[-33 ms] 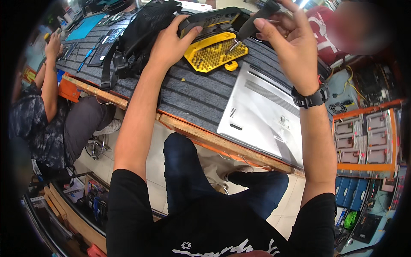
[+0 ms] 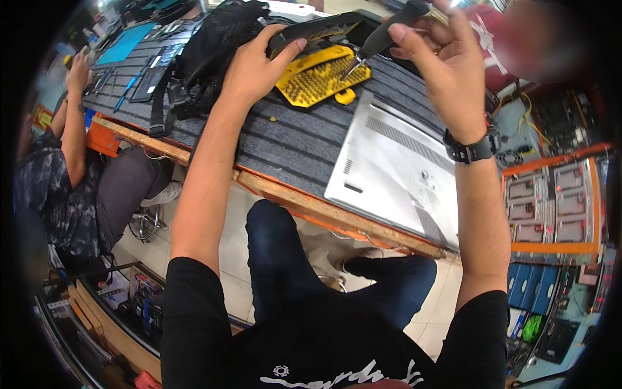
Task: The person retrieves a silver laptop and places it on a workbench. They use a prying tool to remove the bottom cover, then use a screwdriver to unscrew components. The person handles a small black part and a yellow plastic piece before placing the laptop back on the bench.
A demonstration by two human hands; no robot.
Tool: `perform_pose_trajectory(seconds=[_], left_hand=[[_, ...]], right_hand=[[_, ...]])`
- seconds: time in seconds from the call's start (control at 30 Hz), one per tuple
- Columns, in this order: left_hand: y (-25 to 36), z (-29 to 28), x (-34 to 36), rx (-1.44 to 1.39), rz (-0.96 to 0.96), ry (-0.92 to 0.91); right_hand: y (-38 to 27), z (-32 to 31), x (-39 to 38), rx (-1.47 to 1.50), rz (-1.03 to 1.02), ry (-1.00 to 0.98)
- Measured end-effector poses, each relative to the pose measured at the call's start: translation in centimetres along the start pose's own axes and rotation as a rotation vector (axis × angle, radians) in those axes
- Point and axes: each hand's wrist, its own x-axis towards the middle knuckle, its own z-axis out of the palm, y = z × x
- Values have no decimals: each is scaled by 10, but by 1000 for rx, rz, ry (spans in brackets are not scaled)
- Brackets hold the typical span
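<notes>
My left hand (image 2: 256,68) grips a dark case lid (image 2: 317,27) with its thumb over the near edge, holding it tilted above a yellow bit tray (image 2: 299,100). Rows of small screwdriver bits fill that tray. In my right hand (image 2: 447,74) is a thick black screwdriver (image 2: 382,40), its metal tip slanting down to the bits; whether it touches one I cannot tell. A small yellow piece (image 2: 345,96) lies by the tray's near right corner. Below my right hand, a silver laptop (image 2: 389,172) rests underside up.
A black bag (image 2: 217,48) with straps stands left of my left hand. Beyond it lie a blue mat (image 2: 126,45) and several tools. The ribbed grey table (image 2: 285,152) has a wooden front edge. One person sits at the left; another in a red shirt (image 2: 486,42) is opposite.
The lid in my left hand has tipped slightly, showing less of its inner face. The whole view has shifted a little. Both hands keep their holds.
</notes>
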Motion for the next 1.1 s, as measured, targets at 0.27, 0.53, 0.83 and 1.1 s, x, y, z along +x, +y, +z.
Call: perform_pose_trajectory(seconds=[0.27,0.53,0.83,1.1], left_hand=[[38,-5,-59,281,435,-192],[191,11,-191,-487,333,-652],[246,49,-210,-481,163,-859],[244,70,-215,-976,-263,-739]], right_hand=[[-25,-86,-118,31,43,316],[-49,-76,-275,243,276,438],[-47,-111,-326,202,192,364],[-53,-147,-322,170,54,717]])
